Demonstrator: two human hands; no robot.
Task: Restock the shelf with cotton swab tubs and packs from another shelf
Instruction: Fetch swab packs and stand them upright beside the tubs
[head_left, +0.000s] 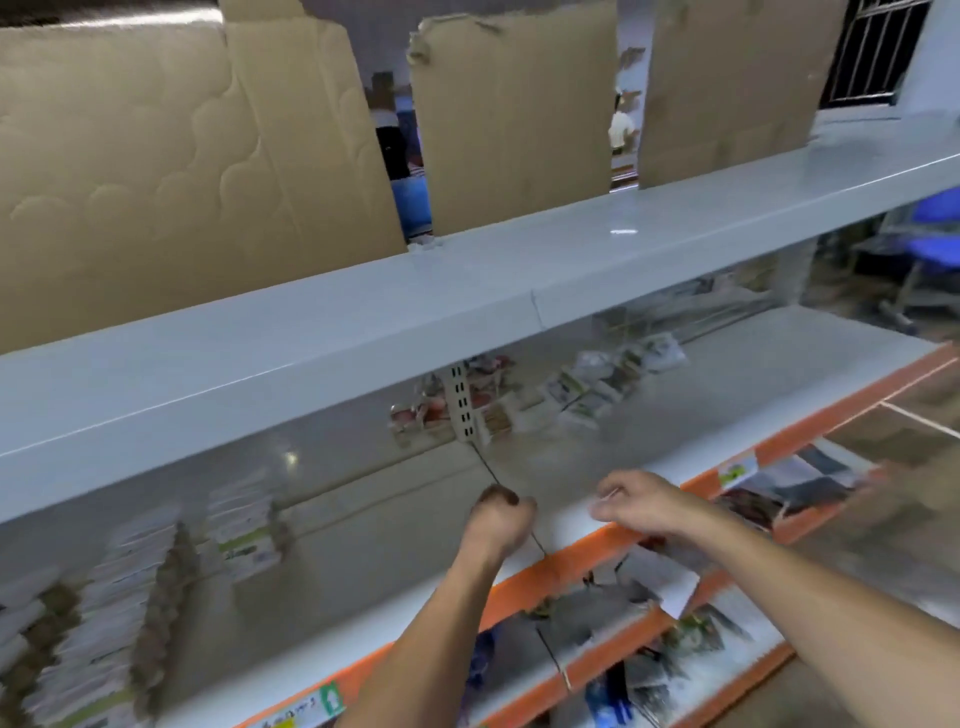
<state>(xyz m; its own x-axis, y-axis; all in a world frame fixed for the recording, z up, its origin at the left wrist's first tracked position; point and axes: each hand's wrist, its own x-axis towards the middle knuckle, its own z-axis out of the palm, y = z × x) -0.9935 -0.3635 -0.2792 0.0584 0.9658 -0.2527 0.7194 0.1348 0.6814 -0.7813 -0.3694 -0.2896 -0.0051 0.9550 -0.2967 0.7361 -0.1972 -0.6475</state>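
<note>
The left hand (498, 519) is curled into a fist above the orange-edged white metal shelf (571, 551), with nothing visibly held. The right hand (641, 501), at 3 o'clock from it, hangs loosely curled and apparently empty, though blur prevents certainty. Blurred rows of white cotton swab packs (244, 525) lie on the shelf at 9 o'clock from the left hand.

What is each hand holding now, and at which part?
Neither the left hand nor the right hand shows any held thing; fingers curl over the shelf, but blur prevents certainty.
</note>
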